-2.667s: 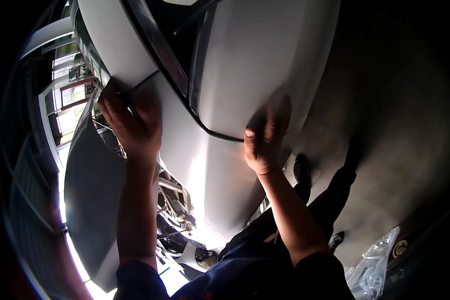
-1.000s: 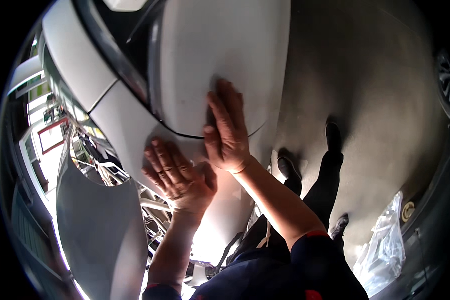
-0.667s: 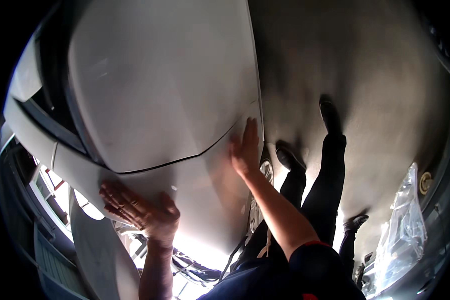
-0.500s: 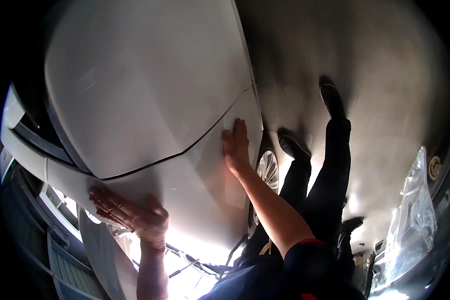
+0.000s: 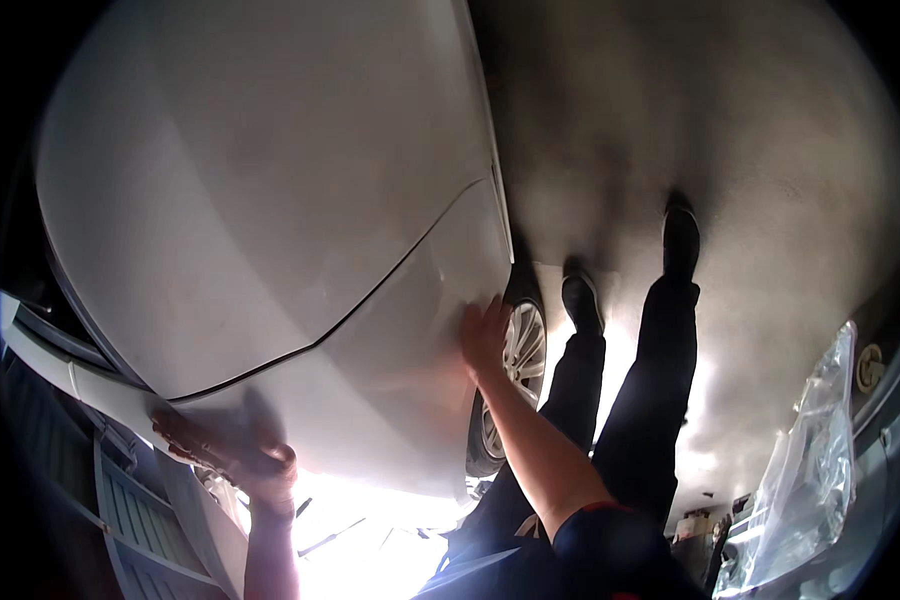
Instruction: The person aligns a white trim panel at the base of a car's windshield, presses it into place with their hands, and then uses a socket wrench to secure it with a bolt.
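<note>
A pale silver-white car body fills the left and middle of the view. A dark curved gap divides its large door panel (image 5: 250, 200) from the adjoining body panel (image 5: 390, 370). My left hand (image 5: 235, 450) lies open against the body panel, just below the corner of the gap, its fingers stretched to the left. Toward the panel's right edge, my right hand (image 5: 485, 335) rests open with its fingers spread, close to a spoked wheel (image 5: 525, 345). Neither hand holds anything. Strong glare washes out the area between my forearms.
Legs in dark trousers (image 5: 660, 370) stand on the grey floor (image 5: 770, 200) right of the car. Clear plastic sheeting (image 5: 800, 480) hangs over another dark vehicle body at the lower right. Ribbed panels (image 5: 150, 510) show at the lower left.
My right hand has slid along the panel toward the wheel. My left hand stays near the corner of the gap. The view has shifted, and more of the wheel shows.
</note>
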Tool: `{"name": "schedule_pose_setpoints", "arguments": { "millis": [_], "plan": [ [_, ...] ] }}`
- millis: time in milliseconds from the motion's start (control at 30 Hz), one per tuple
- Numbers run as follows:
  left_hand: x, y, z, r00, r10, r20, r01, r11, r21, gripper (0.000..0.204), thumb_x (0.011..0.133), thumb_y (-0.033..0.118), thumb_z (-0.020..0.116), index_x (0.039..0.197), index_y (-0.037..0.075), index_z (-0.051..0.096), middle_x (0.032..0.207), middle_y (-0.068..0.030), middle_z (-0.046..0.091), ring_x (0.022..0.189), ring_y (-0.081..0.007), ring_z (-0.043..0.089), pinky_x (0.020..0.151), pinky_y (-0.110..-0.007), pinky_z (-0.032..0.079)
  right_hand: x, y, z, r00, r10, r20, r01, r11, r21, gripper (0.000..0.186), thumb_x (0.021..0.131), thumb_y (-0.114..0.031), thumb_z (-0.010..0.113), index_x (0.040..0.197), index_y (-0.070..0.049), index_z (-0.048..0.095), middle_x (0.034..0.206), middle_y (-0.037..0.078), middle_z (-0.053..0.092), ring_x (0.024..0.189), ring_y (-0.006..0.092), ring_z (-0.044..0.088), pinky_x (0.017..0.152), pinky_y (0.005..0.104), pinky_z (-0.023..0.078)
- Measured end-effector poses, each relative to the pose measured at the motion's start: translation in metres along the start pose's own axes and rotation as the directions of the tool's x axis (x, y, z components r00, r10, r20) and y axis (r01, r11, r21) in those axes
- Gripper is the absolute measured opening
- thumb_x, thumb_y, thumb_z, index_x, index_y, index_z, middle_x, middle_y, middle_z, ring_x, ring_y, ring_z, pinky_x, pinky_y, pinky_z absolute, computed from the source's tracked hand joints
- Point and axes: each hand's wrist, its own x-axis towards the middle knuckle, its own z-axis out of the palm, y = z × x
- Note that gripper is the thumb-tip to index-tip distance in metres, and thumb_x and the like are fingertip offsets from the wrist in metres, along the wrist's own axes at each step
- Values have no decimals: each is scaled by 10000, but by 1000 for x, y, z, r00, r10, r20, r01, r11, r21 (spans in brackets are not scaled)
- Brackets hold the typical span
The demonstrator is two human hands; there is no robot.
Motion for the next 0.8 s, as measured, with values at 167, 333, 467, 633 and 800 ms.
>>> {"name": "schedule_pose_setpoints", "arguments": {
  "millis": [167, 333, 467, 633, 800],
  "plan": [
    [-8, -10, 18, 998, -64, -19, 63, 996, -59, 1104, 1005, 792, 196, 1683, -51, -24, 1782, -243, 46, 1650, -430, -30, 1320, -594, -64, 5, 39, 2, 941, -339, 14, 333, 916, -223, 549, 1111, -349, 446, 1495, 44, 438, 1538, 367, 411, 1466, 529, 362, 1215, 623, 307],
    [5, 5, 9, 992, -115, -44, 112, 992, -63, 977, 1050, 639, 281, 1673, -93, 105, 1750, -319, 103, 1640, -481, 25, 1312, -612, 9, -13, -20, -53, 985, -175, -10, 174, 974, 146, 488, 1052, -186, 505, 1446, 100, 475, 1441, 349, 486, 1334, 503, 509, 1142, 574, 416],
    [8, -2, 8, 981, -147, -127, 116, 968, -223, 950, 991, 491, 488, 1649, -122, 181, 1715, -364, 162, 1609, -560, 75, 1289, -664, 17, -88, -145, -94, 650, -678, -343, 747, 653, 126, 433, 1013, -52, 542, 1435, 49, 537, 1395, 228, 627, 1233, 361, 659, 1056, 471, 525],
    [11, 9, 3, 967, -242, -81, 198, 912, -360, 1021, 860, 360, 663, 1636, -131, 216, 1729, -340, 159, 1618, -553, 51, 1279, -707, -7, -184, -285, -131, 13, -1000, 20, 858, 21, 513, 252, 878, 63, 614, 1093, -8, 722, 1051, 149, 753, 941, 312, 737, 871, 388, 587],
    [-2, 11, 8, 951, -299, 80, 308, 942, -133, 814, 1034, 425, 517, 1616, -103, 307, 1743, -282, 208, 1630, -504, 114, 1280, -713, 88, -242, -349, -102, -457, -871, 182, 728, -248, 640, 227, 864, 14, 684, 1082, -39, 720, 1002, 108, 746, 899, 270, 732, 812, 386, 589]
  ]
}}
